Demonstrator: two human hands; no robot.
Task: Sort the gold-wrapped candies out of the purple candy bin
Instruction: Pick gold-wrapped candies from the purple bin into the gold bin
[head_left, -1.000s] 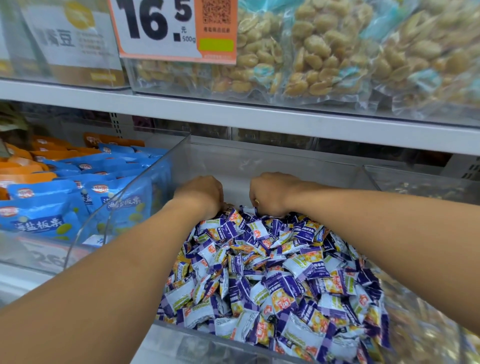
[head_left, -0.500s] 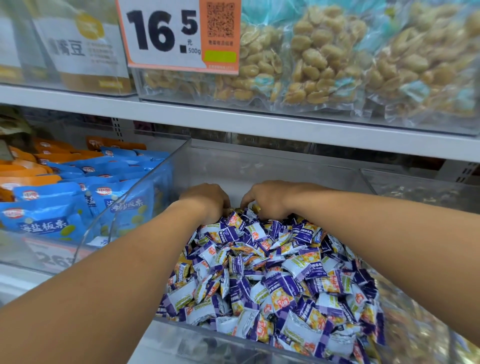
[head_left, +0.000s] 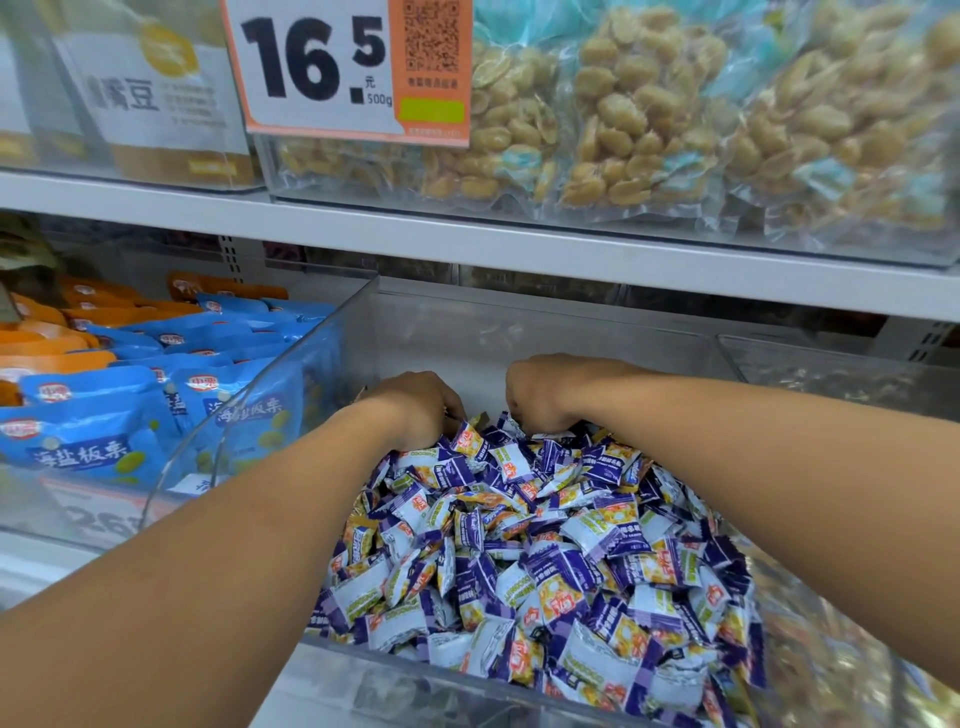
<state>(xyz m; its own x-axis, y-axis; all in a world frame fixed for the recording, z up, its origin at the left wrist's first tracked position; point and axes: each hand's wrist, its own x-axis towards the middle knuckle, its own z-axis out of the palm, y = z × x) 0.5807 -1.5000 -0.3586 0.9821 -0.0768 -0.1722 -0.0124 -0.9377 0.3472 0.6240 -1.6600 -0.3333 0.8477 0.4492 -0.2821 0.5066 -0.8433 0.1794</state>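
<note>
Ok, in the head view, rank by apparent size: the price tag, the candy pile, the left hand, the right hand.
1. candy pile
2. price tag
3. left hand and right hand: about alike, so not ranked.

Counts on the candy shelves

Two hands, the left hand (head_left: 415, 410) and the right hand (head_left: 540, 395), reach into one clear bin (head_left: 363, 332) heaped with purple-and-white candies (head_left: 545, 561), too many to count. One price tag (head_left: 348, 67) hangs above. At least three clear bags of yellow snacks (head_left: 639, 114) fill the upper shelf. Several blue packets (head_left: 88, 431) and orange packets (head_left: 47, 348) lie to the left, number unclear.
</note>
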